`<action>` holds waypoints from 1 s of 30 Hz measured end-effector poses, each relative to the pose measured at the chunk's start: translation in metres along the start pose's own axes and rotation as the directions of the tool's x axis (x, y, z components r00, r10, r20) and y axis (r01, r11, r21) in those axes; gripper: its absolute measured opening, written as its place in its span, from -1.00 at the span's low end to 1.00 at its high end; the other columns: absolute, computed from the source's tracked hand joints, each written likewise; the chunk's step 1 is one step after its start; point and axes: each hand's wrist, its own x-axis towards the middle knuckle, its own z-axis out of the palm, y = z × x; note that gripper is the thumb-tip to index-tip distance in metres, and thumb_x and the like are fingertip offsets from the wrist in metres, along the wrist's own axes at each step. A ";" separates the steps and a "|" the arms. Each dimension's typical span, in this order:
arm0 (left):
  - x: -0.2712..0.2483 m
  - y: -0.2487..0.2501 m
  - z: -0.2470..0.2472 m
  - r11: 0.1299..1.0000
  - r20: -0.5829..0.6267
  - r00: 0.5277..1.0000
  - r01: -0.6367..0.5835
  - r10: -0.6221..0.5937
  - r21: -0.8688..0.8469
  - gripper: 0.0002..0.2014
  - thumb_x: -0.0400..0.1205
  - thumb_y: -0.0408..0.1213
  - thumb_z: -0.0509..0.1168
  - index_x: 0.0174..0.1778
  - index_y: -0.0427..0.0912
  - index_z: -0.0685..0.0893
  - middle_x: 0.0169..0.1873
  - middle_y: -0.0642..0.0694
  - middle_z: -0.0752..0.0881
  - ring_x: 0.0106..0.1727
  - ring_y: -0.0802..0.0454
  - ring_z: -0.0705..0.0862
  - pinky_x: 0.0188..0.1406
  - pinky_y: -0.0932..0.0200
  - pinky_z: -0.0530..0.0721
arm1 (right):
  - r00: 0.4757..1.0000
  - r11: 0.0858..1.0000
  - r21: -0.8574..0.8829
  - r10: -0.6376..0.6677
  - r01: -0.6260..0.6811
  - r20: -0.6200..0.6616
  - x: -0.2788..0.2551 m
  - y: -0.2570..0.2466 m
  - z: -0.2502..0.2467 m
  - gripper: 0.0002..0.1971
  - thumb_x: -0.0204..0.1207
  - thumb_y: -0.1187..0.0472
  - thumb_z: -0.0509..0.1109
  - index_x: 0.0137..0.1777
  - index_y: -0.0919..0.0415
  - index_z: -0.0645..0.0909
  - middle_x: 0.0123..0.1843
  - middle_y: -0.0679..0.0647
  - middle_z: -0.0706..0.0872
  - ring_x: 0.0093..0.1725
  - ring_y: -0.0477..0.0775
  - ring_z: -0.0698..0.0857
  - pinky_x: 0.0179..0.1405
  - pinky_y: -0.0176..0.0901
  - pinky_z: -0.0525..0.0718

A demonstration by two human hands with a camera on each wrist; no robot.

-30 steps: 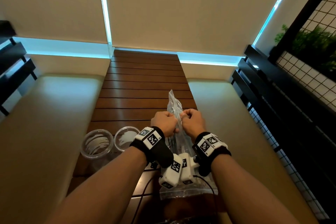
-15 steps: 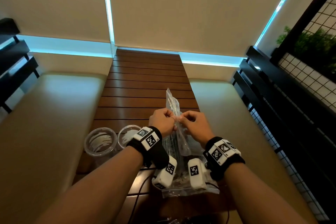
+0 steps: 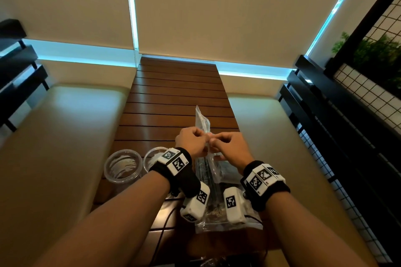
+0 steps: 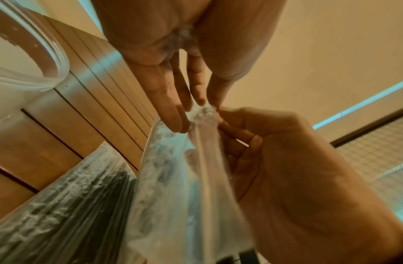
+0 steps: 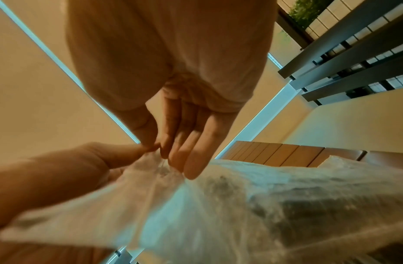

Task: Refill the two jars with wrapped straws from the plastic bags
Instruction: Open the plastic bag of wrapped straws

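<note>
A clear plastic bag (image 3: 202,118) of wrapped straws stands upright over the wooden table (image 3: 178,93), its lower end (image 3: 227,224) resting near the front edge. My left hand (image 3: 200,139) and right hand (image 3: 215,142) pinch the bag side by side, fingertips almost touching. In the left wrist view my left hand (image 4: 197,107) nips the crumpled plastic of the bag (image 4: 173,178) opposite the right hand (image 4: 286,169). In the right wrist view my right hand (image 5: 159,148) pinches the same bag (image 5: 241,196) against the left hand (image 5: 71,169). Two clear jars (image 3: 122,165) (image 3: 154,155) stand left of my left wrist.
A second bag (image 4: 71,205) with dark straws lies flat on the table beneath the held one. Beige cushioned benches (image 3: 65,136) flank the table. A black railing with wire grid (image 3: 347,136) and plants runs along the right. Cables (image 3: 165,221) trail at the table's front.
Both hands keep pinching the bag at the same spot. My right wrist has swung outward to the right, and the plastic between the fingertips is bunched tighter.
</note>
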 end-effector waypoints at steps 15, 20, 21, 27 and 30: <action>0.005 0.012 -0.013 0.977 0.171 0.972 0.183 -0.162 -0.113 -0.93 0.55 -0.54 0.42 -0.20 -0.34 0.79 -0.21 -0.25 0.81 -0.23 -0.05 0.79 -0.37 0.17 0.74 | 0.997 0.987 -0.161 0.029 -0.017 0.069 0.008 -0.006 0.006 -0.87 0.39 0.12 0.60 -0.14 0.14 0.77 -0.20 0.06 0.82 -0.23 -0.07 0.82 -0.27 -0.18 0.81; 0.005 0.013 -0.018 0.953 0.251 0.950 0.235 -0.184 -0.190 -0.93 0.60 -0.52 0.36 -0.16 -0.35 0.74 -0.17 -0.23 0.81 -0.11 -0.08 0.78 -0.25 0.10 0.77 | 0.995 0.997 -0.010 0.074 -0.074 0.072 0.006 -0.006 0.002 -0.89 0.54 0.31 0.44 -0.16 0.17 0.79 -0.23 0.11 0.84 -0.22 0.04 0.85 -0.10 0.07 0.83; 0.004 0.013 -0.019 0.946 0.253 0.949 0.244 -0.187 -0.214 -0.94 0.62 -0.50 0.35 -0.11 -0.36 0.73 -0.17 -0.23 0.80 -0.14 -0.07 0.78 -0.30 0.12 0.76 | 0.993 0.996 0.012 0.083 -0.084 0.085 0.006 -0.005 0.000 -0.87 0.55 0.32 0.42 -0.16 0.19 0.79 -0.23 0.12 0.85 -0.22 0.05 0.85 -0.09 0.08 0.83; 0.004 0.012 -0.018 0.946 0.240 0.957 0.222 -0.164 -0.237 -0.91 0.66 -0.47 0.32 -0.02 -0.35 0.73 -0.12 -0.25 0.80 -0.18 -0.07 0.79 -0.25 0.10 0.80 | 0.997 0.996 0.050 0.067 -0.069 0.050 0.005 -0.001 0.001 -0.86 0.44 0.10 0.57 -0.12 0.16 0.79 -0.17 0.08 0.85 -0.13 0.09 0.84 -0.11 0.06 0.83; 0.003 0.015 -0.019 0.943 0.268 0.950 0.228 -0.162 -0.240 -0.90 0.70 -0.47 0.25 0.00 -0.35 0.68 -0.18 -0.24 0.77 -0.23 -0.04 0.78 -0.34 0.12 0.76 | 0.997 0.996 0.056 0.066 -0.069 0.050 0.004 -0.002 -0.001 -0.86 0.42 0.13 0.58 -0.12 0.19 0.78 -0.16 0.09 0.85 -0.11 0.09 0.84 -0.12 0.04 0.83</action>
